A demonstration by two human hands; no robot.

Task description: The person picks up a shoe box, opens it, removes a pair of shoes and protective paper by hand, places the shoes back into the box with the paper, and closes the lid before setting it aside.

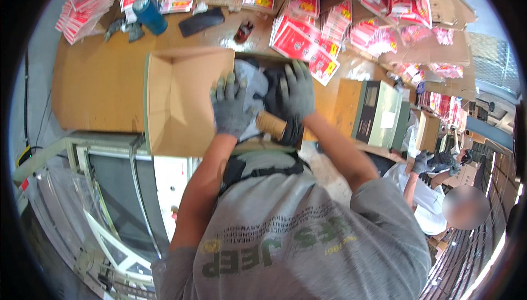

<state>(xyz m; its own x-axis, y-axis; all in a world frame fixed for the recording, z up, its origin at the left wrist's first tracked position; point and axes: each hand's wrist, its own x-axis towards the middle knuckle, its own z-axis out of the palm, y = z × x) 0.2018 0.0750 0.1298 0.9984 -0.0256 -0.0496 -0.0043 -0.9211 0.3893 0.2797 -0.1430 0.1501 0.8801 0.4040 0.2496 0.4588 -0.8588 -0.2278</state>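
Note:
In front of me on the table is an opened cardboard box (184,89), tan inside with a dark green outer edge; its lid is folded out to the left. My left hand (229,108), in a grey glove, lies flat with fingers stretched over a light grey item (252,83) in the box. My right hand (297,94), also gloved, presses with fingers extended on a dark item (272,83), whose kind is partly hidden. A brown cardboard piece (271,125) lies between the hands, close to the right wrist.
Stacks of red and white printed packets (307,37) fill the far side. A blue-green cup (149,15), a black phone (202,22) and a small dark red bottle (243,31) stand beyond the box. At right are a closed green box (379,113) and a co-worker (428,196).

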